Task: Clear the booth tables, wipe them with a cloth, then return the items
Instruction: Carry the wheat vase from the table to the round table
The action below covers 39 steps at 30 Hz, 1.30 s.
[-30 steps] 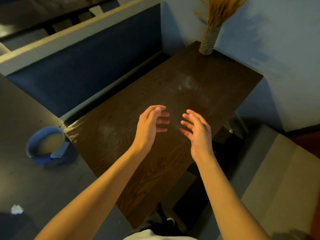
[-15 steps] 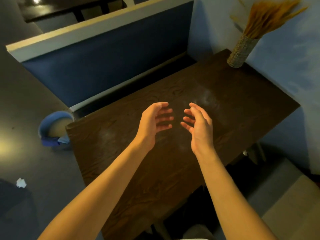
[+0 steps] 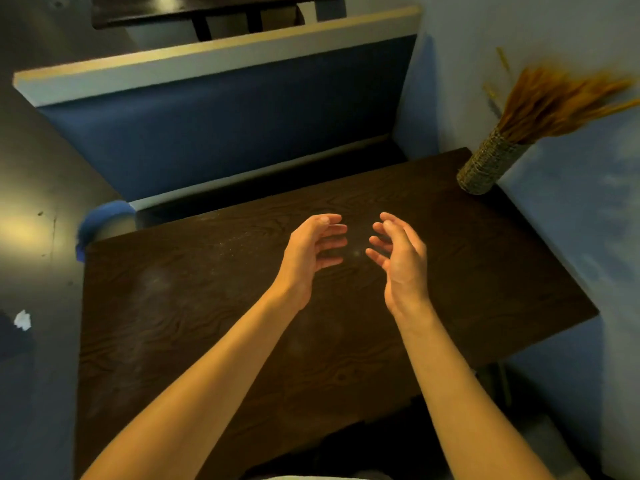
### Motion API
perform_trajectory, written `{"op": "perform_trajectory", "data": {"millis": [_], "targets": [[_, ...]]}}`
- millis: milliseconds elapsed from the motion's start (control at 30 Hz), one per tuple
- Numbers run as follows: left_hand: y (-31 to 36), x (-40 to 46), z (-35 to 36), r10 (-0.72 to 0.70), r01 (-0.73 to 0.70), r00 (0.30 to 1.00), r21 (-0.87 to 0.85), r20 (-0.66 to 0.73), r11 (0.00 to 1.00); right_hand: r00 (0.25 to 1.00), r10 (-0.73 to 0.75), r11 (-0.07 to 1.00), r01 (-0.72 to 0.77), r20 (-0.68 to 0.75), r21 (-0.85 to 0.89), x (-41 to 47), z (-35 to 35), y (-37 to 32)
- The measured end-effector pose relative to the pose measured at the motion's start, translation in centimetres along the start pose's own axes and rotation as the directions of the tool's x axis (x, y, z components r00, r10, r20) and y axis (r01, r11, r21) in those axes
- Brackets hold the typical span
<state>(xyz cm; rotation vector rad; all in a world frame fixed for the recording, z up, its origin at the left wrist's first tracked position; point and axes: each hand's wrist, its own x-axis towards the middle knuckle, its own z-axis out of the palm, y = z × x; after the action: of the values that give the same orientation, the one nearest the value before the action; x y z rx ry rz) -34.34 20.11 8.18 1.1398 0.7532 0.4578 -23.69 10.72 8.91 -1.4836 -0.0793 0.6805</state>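
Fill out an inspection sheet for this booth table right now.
Surface: dark wood table, faint pale smudges and specks near the middle.
Job's things: woven vase of dried stalks standing at the far right corner by the wall; no cloth seen.
Clutter: white crumpled scrap on the floor at left.
Grippers: left hand and right hand open, empty, above the table, palms facing each other.
Cables: nothing seen.
Surroundings: blue booth seat back beyond the table; blue bucket on the floor at the table's far left corner; blue wall at right.
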Motion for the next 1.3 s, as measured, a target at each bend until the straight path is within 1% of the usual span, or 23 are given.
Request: {"op": "perform_trajectory", "data": {"millis": [133,300,433,567,767,867,1067,1133,1233,1300], "targets": [[-0.1,1.4,1.6,0.003,-0.003,1.0,0.006,0.03,1.0,1.0,-0.011,1.0,0.011,-0.013,0.005,1.5,-0.8,-0.7],[-0.4,3.4,3.3,0.015,-0.021,0.995,0.057,0.096,0.998,0.998,-0.024,1.0,0.025,-0.057,0.014,2.5,-1.6,-1.0],[-0.9,5.1,5.7,-0.009,-0.001,0.991,0.071,0.131,0.997,0.996,-0.002,1.0,0.003,-0.094,0.012,3.7,-3.7,-1.2],[-1.7,7.9,9.6,-0.044,0.03,0.984,0.089,0.171,0.996,0.989,0.012,1.0,-0.01,-0.145,0.01,6.6,-7.0,-1.9],[-4.6,15.1,17.5,-0.129,0.11,0.971,0.106,0.199,0.988,0.981,0.038,0.999,-0.035,-0.19,0.02,14.7,-12.9,-2.7],[-6.7,19.7,22.3,-0.159,0.142,0.973,0.108,0.169,0.984,0.982,0.042,0.999,-0.044,-0.182,-0.005,20.7,-16.4,-3.4],[-10.8,28.5,30.7,-0.198,0.194,0.978,0.068,0.063,0.979,0.99,0.008,0.99,-0.027,-0.14,-0.137,33.0,-22.7,-4.4],[-11.4,30.6,32.6,-0.201,0.199,0.979,0.045,0.032,0.979,0.992,0.019,0.982,-0.042,-0.125,-0.186,36.6,-23.9,-4.2],[-12.0,33.4,34.8,-0.181,0.181,0.983,0.035,0.011,0.983,0.994,-0.006,0.958,-0.027,-0.113,-0.285,40.4,-25.1,-4.0],[-12.2,34.9,35.8,-0.165,0.165,0.986,0.031,0.008,0.986,0.995,-0.013,0.952,-0.018,-0.1,-0.304,42.1,-25.7,-3.9]]}}
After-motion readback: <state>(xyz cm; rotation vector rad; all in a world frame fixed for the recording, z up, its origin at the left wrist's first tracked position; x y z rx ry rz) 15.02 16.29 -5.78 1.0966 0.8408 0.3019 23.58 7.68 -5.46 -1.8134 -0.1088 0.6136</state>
